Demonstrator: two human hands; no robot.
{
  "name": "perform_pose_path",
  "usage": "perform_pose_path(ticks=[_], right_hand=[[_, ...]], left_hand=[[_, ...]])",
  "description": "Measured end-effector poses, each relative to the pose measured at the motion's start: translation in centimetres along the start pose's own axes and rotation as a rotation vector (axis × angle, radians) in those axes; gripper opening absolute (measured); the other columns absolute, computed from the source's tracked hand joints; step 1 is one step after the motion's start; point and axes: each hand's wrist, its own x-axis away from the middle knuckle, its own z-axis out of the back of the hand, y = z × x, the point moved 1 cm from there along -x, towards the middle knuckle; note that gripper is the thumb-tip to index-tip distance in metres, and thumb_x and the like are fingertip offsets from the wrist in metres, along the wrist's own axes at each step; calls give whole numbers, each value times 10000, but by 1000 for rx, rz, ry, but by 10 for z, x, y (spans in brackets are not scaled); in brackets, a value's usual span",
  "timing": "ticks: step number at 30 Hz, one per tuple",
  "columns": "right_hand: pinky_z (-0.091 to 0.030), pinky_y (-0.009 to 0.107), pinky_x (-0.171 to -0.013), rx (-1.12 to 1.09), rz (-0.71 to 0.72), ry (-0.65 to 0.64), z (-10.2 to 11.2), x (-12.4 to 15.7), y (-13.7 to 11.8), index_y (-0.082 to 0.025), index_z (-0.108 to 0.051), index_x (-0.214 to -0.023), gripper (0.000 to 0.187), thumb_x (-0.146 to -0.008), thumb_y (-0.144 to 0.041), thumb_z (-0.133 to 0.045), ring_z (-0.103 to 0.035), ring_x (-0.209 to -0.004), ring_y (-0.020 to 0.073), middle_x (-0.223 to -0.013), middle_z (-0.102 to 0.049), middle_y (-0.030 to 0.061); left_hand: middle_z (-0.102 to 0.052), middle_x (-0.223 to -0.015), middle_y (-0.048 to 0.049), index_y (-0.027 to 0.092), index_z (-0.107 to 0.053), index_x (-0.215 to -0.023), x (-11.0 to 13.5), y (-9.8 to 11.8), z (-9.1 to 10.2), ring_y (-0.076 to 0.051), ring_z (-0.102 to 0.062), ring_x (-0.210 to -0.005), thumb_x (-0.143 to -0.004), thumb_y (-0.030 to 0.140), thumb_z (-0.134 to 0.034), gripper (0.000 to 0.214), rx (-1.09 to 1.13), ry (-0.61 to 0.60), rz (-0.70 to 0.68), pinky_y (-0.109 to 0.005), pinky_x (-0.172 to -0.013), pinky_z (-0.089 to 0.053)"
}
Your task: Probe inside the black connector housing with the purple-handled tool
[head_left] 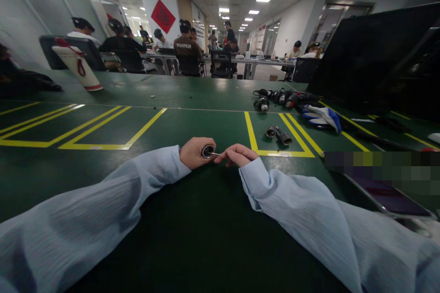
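Observation:
My left hand (194,153) is closed around a small cylindrical metal part (208,151), its dark round open end with a shiny rim turned towards me. My right hand (240,154) pinches a thin metal rod (216,154) between its fingertips. The rod's far end reaches the rim of the cylindrical part; how deep it goes inside I cannot tell. Both hands are close together just above the green table (192,238). Beyond my right hand, two similar metal parts, one round cup-like piece (270,131) and one longer piece (284,137), lie inside a yellow-taped box.
Several dark tools with metal collars (264,104) lie in a heap at the back right, beside a blue and white glove (321,116). A phone-like device (392,194) lies at right, near a big black screen (374,55). A white bottle (78,65) stands back left. People sit beyond.

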Motion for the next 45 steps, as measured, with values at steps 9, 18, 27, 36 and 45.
perform_pose_path(ticks=[9,18,27,36,45], right_hand=[[-452,279,-590,6,2,19,-1,-1,1,-186,-589,-682,162,-757,-311,-518,-601,-706,163,-761,-704,47],[-453,263,-614,69,-42,-18,2,-1,1,-185,-619,-683,180,-766,-298,-506,-565,-658,133,-720,-692,27],[-445,279,-591,37,-21,28,0,-1,3,-193,-611,-681,180,-760,-321,-512,-573,-653,145,-777,-705,39],[-455,282,-618,85,-45,-2,1,0,-1,-188,-630,-694,182,-758,-310,-511,-586,-715,156,-743,-696,37],[-450,267,-609,84,-51,5,2,0,-3,-185,-616,-673,176,-754,-295,-505,-558,-636,132,-703,-691,26]], left_hand=[[-559,-591,-4,138,-525,-653,0,1,1,-105,-510,-534,-675,307,-572,176,-13,-21,-1,-193,-491,-389],[-544,-569,0,139,-527,-636,0,-3,-1,-99,-492,-512,-689,304,-558,177,-6,-4,-25,-192,-471,-371],[-557,-588,-1,139,-525,-655,1,-1,0,-100,-506,-531,-663,270,-557,135,-18,-5,-27,-188,-487,-380],[-546,-567,11,147,-521,-638,0,-3,-1,-93,-501,-516,-684,317,-563,180,-19,-14,-24,-182,-476,-374],[-554,-583,4,142,-528,-648,0,-2,0,-97,-507,-526,-691,303,-553,169,-29,-31,-38,-187,-485,-377]])
